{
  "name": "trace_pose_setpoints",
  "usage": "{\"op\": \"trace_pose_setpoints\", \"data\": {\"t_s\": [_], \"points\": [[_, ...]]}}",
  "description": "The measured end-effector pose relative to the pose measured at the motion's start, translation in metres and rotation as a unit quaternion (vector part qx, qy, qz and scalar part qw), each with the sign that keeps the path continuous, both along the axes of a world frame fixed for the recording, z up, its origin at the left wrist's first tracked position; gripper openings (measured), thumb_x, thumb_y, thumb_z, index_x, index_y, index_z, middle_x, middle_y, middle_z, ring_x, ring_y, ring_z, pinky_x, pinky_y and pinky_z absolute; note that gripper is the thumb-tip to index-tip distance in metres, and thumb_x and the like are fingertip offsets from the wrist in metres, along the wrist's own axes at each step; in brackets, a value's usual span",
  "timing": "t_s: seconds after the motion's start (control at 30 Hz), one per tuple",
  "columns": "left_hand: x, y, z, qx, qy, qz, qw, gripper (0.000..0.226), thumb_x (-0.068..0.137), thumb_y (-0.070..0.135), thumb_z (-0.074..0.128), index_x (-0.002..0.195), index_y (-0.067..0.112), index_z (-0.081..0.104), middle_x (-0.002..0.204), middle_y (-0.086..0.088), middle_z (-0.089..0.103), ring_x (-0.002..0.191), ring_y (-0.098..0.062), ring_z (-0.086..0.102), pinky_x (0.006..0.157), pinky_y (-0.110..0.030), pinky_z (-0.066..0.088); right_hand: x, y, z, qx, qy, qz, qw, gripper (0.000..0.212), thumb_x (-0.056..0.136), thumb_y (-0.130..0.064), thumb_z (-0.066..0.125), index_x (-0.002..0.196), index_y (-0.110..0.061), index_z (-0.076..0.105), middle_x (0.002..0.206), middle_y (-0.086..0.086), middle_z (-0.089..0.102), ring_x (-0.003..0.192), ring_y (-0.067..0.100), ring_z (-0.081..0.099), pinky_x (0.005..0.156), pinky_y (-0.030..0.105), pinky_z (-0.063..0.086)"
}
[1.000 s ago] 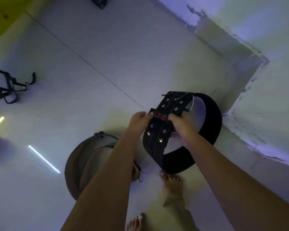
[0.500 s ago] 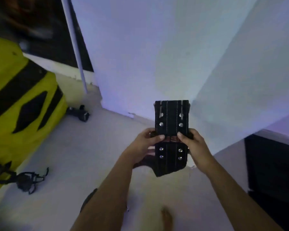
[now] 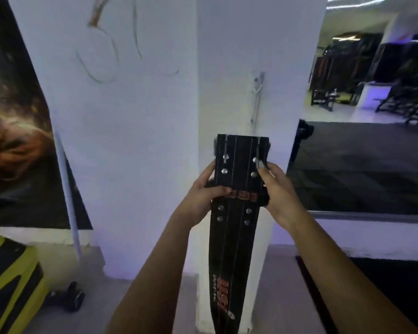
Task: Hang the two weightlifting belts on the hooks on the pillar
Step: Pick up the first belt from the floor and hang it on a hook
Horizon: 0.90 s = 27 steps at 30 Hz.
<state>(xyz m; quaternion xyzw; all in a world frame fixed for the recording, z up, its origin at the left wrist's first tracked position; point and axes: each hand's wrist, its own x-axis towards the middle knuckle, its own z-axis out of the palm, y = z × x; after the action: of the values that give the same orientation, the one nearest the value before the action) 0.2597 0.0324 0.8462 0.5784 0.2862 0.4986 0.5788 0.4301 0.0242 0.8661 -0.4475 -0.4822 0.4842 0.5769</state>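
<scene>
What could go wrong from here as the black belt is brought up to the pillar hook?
1. The hook sits above the black belt and looks thin, so the buckle end may miss it or slide off.
2. Both hands, left hand and right hand, pinch only the upper part; the long tail hangs free and may swing against the pillar.
3. The picture is blurred, so the aim may be off.

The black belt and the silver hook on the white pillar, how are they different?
The black belt is wide, dark and studded with rivets; the hook is thin, pale and metallic. The belt is gripped by the left hand and right hand; the hook is fixed to the pillar, bare. The belt sits lower, the hook above it. Both line up in front of the same pillar face.
</scene>
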Motion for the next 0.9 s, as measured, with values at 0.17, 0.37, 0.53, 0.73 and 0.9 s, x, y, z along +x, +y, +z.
{"op": "trace_pose_setpoints", "data": {"t_s": [0.17,0.37,0.53,0.73,0.9], "points": [[0.028,-0.008,0.044,0.046,0.017,-0.021,0.999,0.071,0.081,-0.015,0.051,0.134,0.033,0.047,0.100,-0.008,0.068,0.087,-0.021,0.068,0.071,-0.027,0.055,0.034,-0.005,0.078,0.009,0.001,-0.002,1.000,0.045,0.087,-0.061,0.046,0.094,-0.026,0.073,0.105,0.002,0.074,0.103,0.024,0.067,0.094,0.046,0.050],[0.060,-0.015,0.107,0.102,0.016,0.058,0.993,0.036,0.089,0.017,0.060,0.124,0.023,0.054,0.101,-0.003,0.070,0.088,-0.017,0.070,0.068,-0.029,0.057,0.038,-0.014,0.124,0.068,0.028,-0.066,0.995,0.031,0.096,-0.038,0.045,0.080,-0.017,0.062,0.078,0.003,0.063,0.069,0.019,0.060,0.070,0.036,0.049],[0.077,-0.022,0.157,0.151,-0.029,0.136,0.979,0.032,0.088,0.015,0.062,0.120,0.016,0.057,0.099,-0.006,0.070,0.090,-0.022,0.069,0.066,-0.027,0.058,0.059,-0.019,0.149,0.137,-0.020,0.021,0.990,0.039,0.091,-0.047,0.051,0.115,-0.019,0.062,0.113,0.006,0.066,0.101,0.023,0.063,0.089,0.043,0.051],[0.082,-0.030,0.205,0.165,-0.053,0.142,0.975,0.032,0.087,0.014,0.063,0.119,0.014,0.058,0.099,-0.010,0.070,0.093,-0.026,0.068,0.067,-0.031,0.059,0.076,-0.031,0.129,0.107,-0.043,0.102,0.988,0.055,0.069,-0.058,0.067,0.118,-0.035,0.058,0.138,0.003,0.054,0.125,0.023,0.053,0.098,0.056,0.048],[0.084,-0.038,0.218,0.192,-0.042,0.137,0.971,0.034,0.087,0.021,0.063,0.121,0.018,0.057,0.103,-0.007,0.070,0.092,-0.022,0.070,0.072,-0.031,0.060,0.054,-0.032,0.132,0.170,0.114,0.009,0.979,0.031,0.085,-0.008,0.064,0.116,-0.007,0.060,0.111,0.011,0.067,0.107,0.027,0.063,0.101,0.051,0.048]]}}
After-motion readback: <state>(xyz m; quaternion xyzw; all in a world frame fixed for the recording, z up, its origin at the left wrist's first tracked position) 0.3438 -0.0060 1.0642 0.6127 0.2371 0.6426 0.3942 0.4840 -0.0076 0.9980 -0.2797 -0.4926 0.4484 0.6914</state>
